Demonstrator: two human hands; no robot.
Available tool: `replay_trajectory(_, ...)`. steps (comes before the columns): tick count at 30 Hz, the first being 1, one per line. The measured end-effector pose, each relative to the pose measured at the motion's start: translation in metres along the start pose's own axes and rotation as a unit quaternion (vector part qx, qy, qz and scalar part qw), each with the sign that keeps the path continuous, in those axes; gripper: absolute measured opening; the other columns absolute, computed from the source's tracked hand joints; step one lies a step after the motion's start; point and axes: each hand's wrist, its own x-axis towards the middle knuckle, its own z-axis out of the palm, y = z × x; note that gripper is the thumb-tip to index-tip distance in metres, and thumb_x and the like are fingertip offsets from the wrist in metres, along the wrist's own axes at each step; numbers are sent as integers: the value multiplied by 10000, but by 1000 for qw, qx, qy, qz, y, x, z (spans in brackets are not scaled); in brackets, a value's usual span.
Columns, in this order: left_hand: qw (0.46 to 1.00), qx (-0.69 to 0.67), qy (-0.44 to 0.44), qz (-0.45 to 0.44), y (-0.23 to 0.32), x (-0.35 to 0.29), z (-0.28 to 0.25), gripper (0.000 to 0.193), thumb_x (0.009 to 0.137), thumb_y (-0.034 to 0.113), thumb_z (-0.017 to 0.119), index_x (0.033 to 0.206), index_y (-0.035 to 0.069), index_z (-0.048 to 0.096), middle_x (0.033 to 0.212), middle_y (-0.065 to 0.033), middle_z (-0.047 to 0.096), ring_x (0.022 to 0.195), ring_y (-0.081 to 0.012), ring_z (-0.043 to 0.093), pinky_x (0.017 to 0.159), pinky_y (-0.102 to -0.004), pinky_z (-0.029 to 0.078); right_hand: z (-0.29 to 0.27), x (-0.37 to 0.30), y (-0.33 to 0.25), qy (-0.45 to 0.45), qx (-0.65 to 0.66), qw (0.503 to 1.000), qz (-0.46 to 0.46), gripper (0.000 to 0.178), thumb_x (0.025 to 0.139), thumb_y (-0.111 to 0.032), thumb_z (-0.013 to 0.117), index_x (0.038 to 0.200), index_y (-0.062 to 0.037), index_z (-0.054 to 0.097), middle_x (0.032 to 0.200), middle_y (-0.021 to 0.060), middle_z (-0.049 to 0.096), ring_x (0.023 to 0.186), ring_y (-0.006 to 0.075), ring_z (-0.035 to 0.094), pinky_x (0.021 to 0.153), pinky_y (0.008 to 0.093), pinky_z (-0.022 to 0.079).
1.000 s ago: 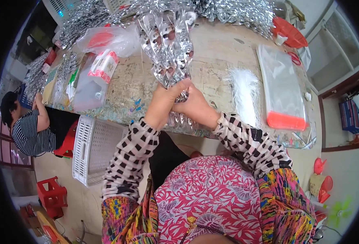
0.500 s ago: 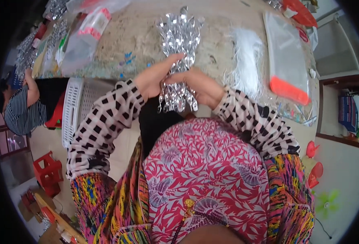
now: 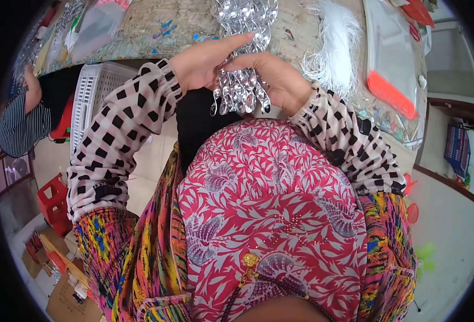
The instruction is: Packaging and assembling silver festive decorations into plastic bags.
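A bundle of shiny silver twisted strips (image 3: 242,92) lies between my two hands at the table's near edge. Its upper part reaches over the tabletop, and its looped lower ends hang toward my lap. My left hand (image 3: 197,64) grips the bundle from the left, thumb stretched across the strips. From the right, my right hand (image 3: 282,80) is closed around the same bundle, its thumb laid over the front. The fingers behind the strips are partly hidden.
White strings (image 3: 336,51) lie on the worn table (image 3: 188,27), right of the bundle. Clear plastic bags (image 3: 390,59) with a red end are farther right. A white plastic basket (image 3: 84,102) stands at left, near another person's striped sleeve (image 3: 25,126). Behind is a red stool (image 3: 54,204).
The whole view has shifted, so the table, bundle and hands sit higher in the picture. Both hands keep their hold on the silver strips.
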Motion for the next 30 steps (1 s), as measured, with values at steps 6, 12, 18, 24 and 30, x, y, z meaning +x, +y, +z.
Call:
replay_trajectory(6,979,185,82,1,-3,-4,10,586,819,609,566,1051,75,624,890,-4,641,727,-104,595,669,-242,447,-2,-3,4,17,45,999,15,173,809,-61,605,943,48,621,838,127,680,700,192,678,622,298,579)
replay_trajectory(12,991,105,80,24,-8,-2,14,503,848,498,603,1104,65,603,990,-42,642,837,-130,622,712,-273,498,-10,0,2,-11,52,997,46,193,813,-85,613,950,51,621,847,138,682,704,199,683,633,314,581)
replay_trajectory(18,973,-221,14,70,-22,10,9,459,836,297,685,1178,29,537,1006,-106,643,823,-203,654,787,-379,552,-13,-1,3,-4,52,995,86,211,818,-105,622,963,49,619,838,156,687,670,204,684,606,318,585)
replay_trajectory(24,916,-361,-65,165,-56,24,-2,472,839,294,696,1191,25,532,1078,-134,628,939,-245,638,834,-422,542,-7,-2,4,6,53,996,78,218,804,-79,633,981,45,604,833,150,689,657,217,686,597,330,592)
replay_trajectory(30,868,-449,-109,179,-70,25,13,493,821,275,720,1199,15,539,1104,-164,625,977,-275,637,860,-456,548,-15,-1,19,-16,81,994,71,287,799,-47,628,1034,98,553,853,205,672,719,258,694,668,362,603)
